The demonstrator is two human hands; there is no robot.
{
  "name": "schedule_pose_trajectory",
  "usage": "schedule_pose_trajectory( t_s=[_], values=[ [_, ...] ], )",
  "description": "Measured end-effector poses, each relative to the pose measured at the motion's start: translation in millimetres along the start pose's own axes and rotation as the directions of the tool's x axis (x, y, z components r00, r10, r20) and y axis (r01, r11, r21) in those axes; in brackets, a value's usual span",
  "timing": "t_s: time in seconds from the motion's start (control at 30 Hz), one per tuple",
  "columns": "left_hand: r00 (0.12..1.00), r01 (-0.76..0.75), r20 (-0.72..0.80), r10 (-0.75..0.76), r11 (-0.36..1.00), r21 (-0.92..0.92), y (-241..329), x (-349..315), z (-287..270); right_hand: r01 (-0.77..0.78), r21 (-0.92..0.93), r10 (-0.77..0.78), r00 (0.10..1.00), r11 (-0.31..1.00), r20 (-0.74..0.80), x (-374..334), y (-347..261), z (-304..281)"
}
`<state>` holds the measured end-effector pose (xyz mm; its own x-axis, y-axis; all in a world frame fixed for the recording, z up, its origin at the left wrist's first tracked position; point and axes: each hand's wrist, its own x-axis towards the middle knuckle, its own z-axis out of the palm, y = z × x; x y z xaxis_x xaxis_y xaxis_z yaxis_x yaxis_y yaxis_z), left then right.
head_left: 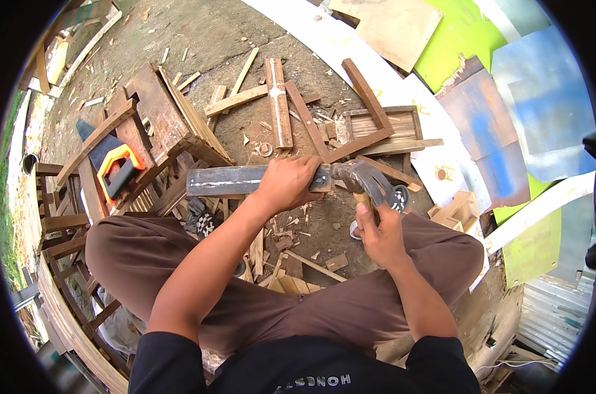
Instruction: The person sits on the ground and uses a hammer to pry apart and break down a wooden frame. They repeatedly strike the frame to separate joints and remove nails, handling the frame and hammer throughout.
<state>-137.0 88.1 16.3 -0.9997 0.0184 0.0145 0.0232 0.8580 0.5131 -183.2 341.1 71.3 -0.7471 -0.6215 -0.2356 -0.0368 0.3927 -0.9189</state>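
My left hand (pixel 288 182) is wrapped over a dark grey wooden plank (pixel 222 182) with a white streak along it, held crosswise above my knees. A claw hammer (pixel 371 180) is in my right hand (pixel 382 240), fingers closed round its wooden handle close below the head. The hammer's head is at the plank's right end, with the claw curving to the right. Whether head and plank touch, I cannot tell. Part of the plank is hidden beneath my left hand.
On a wooden crate (pixel 170 121) at left lies a handsaw (pixel 120 172) with an orange and black handle. Wood strips, a nailed frame (pixel 358 143) and chips litter the ground ahead. White sheeting (pixel 452 148) and painted boards (pixel 485 134) lie at right. Offcuts (pixel 291 284) are between my legs.
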Motion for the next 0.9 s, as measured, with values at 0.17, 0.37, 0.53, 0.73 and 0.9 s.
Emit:
schedule_pose_trajectory(
  t_s=[0.17,0.37,0.53,0.73,0.9],
  values=[
    [0.998,-0.055,0.015,0.055,0.998,0.039,-1.5,2.1,0.8,-0.1,0.153,0.1,0.995,0.983,0.01,4.2,3.7,-6.4],
    [0.996,-0.077,-0.038,0.08,0.994,0.082,1.8,1.6,-2.6,-0.052,0.216,0.055,0.998,0.975,-0.01,7.9,-5.5,-8.1],
    [0.997,0.058,0.038,-0.074,0.946,0.319,10.2,-11.1,-7.9,-0.055,0.166,0.057,0.998,0.985,-0.008,8.4,-5.3,-6.3],
    [0.98,0.177,0.046,-0.193,0.956,0.235,5.9,-9.2,-8.0,-0.03,0.062,0.027,0.999,0.998,0.035,-0.3,1.6,-3.5],
    [0.976,0.201,0.052,-0.213,0.964,0.174,1.1,-8.0,-4.8,0.059,-0.007,-0.059,0.997,0.998,0.051,-9.4,-12.4,-0.5]
  ],
)
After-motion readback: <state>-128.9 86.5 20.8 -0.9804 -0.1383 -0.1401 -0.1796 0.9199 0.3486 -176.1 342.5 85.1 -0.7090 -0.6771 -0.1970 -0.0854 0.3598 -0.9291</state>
